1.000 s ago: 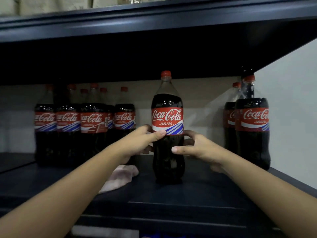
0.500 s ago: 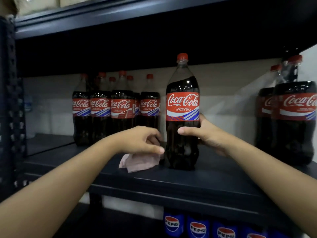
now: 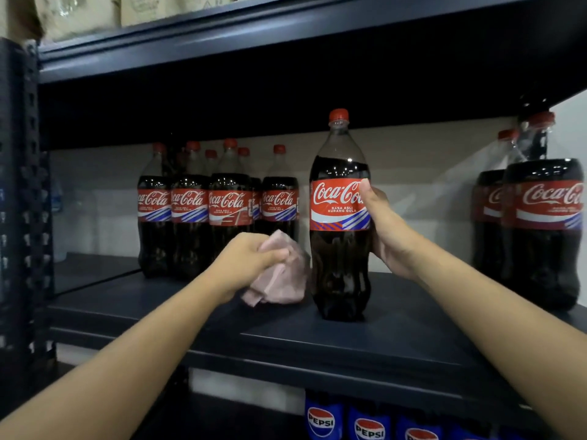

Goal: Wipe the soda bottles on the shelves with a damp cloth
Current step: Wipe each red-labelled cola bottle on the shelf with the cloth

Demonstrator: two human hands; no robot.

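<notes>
Since half a second ago the pink cloth [image 3: 279, 274] has come up off the shelf [image 3: 349, 344], and the right hand [image 3: 386, 230] has slid higher on the single bottle [image 3: 340, 217]. Far left of the left hand [image 3: 251, 262] runs the shelf's perforated upright [image 3: 22, 217]; beyond that hand stands a cluster of at least six cola bottles [image 3: 219, 211]. The left hand grips the bunched cloth, held just beside the single bottle's lower half. The right hand wraps that upright bottle at its red label, thumb across the front. Right of it, past open shelf, stand two more bottles [image 3: 543, 230]. Three Pepsi bottles [image 3: 368, 423] show below the shelf's front edge.
</notes>
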